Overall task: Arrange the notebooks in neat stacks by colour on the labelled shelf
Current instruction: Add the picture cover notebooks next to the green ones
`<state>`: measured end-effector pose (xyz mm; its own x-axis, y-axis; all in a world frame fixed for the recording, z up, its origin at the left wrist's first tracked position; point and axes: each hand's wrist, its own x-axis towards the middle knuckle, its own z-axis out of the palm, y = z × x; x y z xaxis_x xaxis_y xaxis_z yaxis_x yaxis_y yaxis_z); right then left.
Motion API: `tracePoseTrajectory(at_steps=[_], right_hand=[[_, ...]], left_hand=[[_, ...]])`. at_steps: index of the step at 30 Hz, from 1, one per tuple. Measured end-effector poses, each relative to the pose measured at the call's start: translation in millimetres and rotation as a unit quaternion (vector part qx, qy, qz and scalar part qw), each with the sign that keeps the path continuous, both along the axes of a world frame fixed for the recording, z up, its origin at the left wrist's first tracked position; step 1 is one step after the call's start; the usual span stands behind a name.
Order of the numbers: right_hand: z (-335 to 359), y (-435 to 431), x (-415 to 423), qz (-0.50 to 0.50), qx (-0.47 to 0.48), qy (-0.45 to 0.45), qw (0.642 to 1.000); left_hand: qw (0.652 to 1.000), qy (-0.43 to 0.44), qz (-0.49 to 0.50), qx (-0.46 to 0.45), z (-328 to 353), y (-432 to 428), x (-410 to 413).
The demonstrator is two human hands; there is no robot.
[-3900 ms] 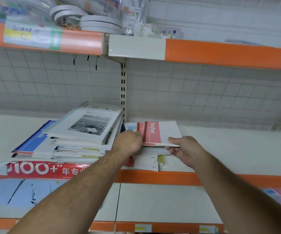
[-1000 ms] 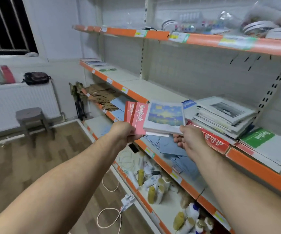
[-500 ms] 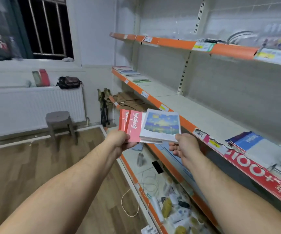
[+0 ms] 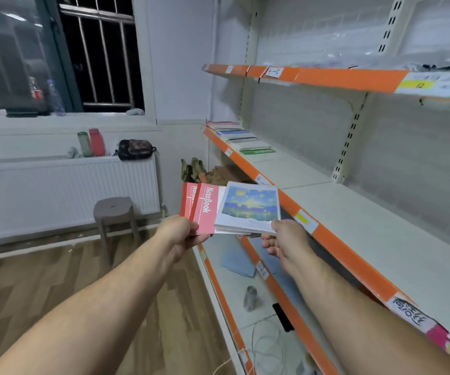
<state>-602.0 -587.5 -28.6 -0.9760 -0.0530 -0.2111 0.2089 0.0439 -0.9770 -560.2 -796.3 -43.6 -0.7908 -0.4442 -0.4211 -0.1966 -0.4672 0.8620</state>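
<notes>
My left hand [image 4: 183,234] grips two red notebooks [image 4: 205,209] marked "NoteBook" by their lower edge. My right hand [image 4: 286,239] holds a small bundle topped by a notebook with a blue and yellow painted cover [image 4: 249,207], which overlaps the red ones. Both are held in the air just left of the orange-edged middle shelf [image 4: 340,247]. At the shelf's far end lie sorted stacks: reddish [image 4: 222,123], blue [image 4: 233,133], white [image 4: 251,144] and green [image 4: 259,152].
An upper shelf [image 4: 326,77] carries price labels. The lower shelf [image 4: 234,277] holds blue sheets, a grey can [image 4: 250,298] and white cable. A grey stool [image 4: 114,212] stands before the radiator [image 4: 64,190]. Wooden floor spreads at left.
I have lifted the notebooks off the mixed pile and turned left along the shelf. The pile has left the view and the sorted stacks at the far end have come closer.
</notes>
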Motion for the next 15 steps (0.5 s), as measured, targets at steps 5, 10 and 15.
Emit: tracePoseTrajectory(at_steps=[5,10,15], right_hand=[[22.7,-30.9,-83.3,0.038,-0.014,0.008,0.999],[15.7,-72.5,-155.9,0.044,-0.022,0.018,0.999],[7.1,-128.7,-221.1,0.041,-0.01,0.021,0.999]], left_hand=[[1.0,0.011,0.009,-0.008,18.1,-28.2,-71.7],[1.0,0.014,0.017,-0.007,21.5,-61.5,-126.3],[1.0,0.02,0.02,-0.004,14.4,-118.8,-186.3]])
